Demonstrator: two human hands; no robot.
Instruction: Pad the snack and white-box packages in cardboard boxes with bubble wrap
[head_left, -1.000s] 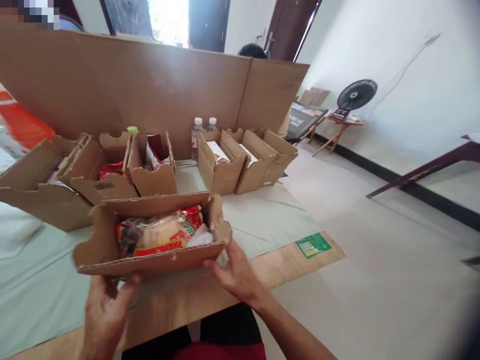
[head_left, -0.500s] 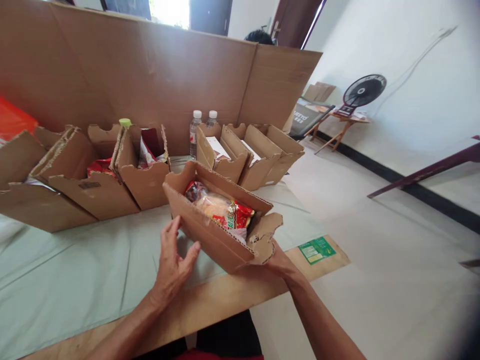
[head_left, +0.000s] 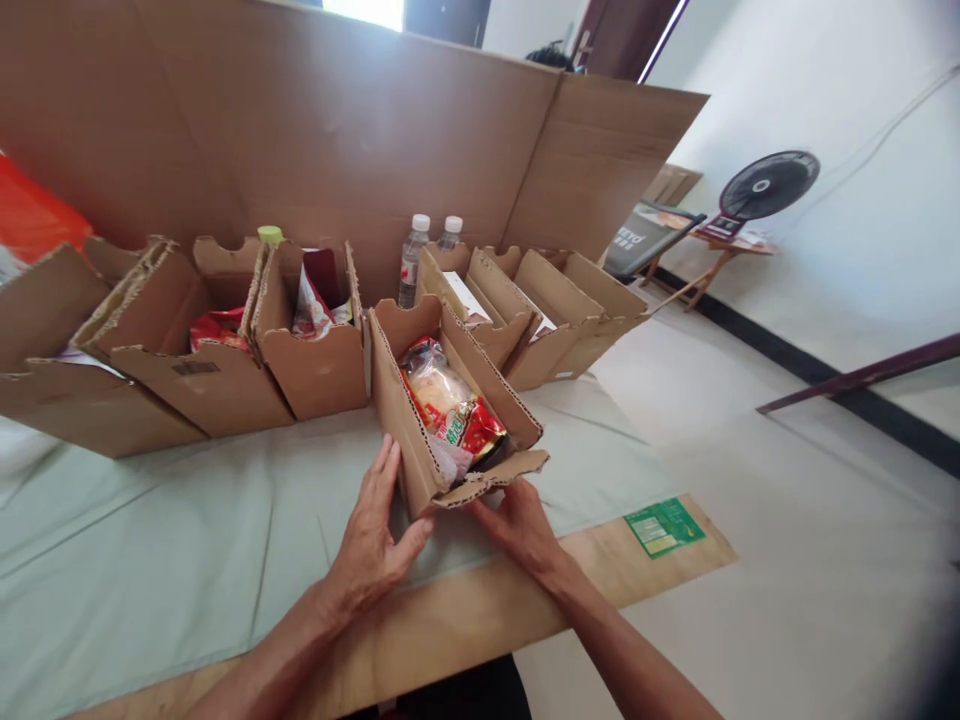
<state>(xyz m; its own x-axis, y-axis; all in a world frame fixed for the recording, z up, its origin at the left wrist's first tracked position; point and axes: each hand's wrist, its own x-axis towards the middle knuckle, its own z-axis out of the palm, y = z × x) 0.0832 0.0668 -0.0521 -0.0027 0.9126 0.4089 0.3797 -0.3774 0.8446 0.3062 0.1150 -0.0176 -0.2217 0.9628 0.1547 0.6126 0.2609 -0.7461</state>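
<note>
Behind the desk (head_left: 465, 620), one tall cardboard screen (head_left: 337, 130) stands across the view, and a black fan (head_left: 772, 188) is at the right, near the white wall (head_left: 892, 110). Three open boxes (head_left: 199, 390) stand at the left on the pale cloth (head_left: 202, 540), and three others (head_left: 559, 325) at the right. Between these groups is the handled box (head_left: 420, 480), with a red food packet (head_left: 454, 400) inside. Its far end is already in the gap, but its near end projects in front of both groups, so I judge the placing is mostly done, with lining up and letting go remaining. Left grip (head_left: 367, 545) has fingers and thumb apart, laid against the box's left side. Right grip (head_left: 525, 525) is under the torn near flap; its fingers are partly hidden, so I cannot tell how firmly it closes.
</note>
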